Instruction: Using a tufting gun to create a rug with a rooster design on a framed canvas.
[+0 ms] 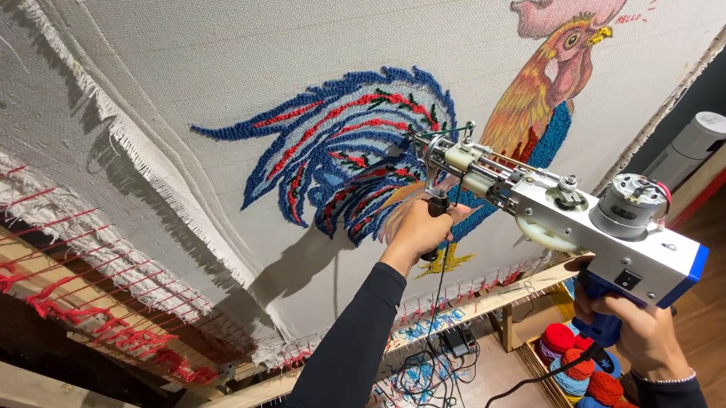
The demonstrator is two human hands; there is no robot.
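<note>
Stretched white cloth (277,44), tufted rooster (427,127), both hands gripping tufting gun (560,220)

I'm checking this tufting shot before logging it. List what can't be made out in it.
Head view only:
- Needle tip of the tufting gun: hidden against the blue tail yarn.
- Rooster feet and lower belly: covered by the left hand and the gun.
- Small red writing by the beak: too small to read.
- Yarn balls: partly behind the right hand.
- Cloth: cut off by the top edge.
</note>
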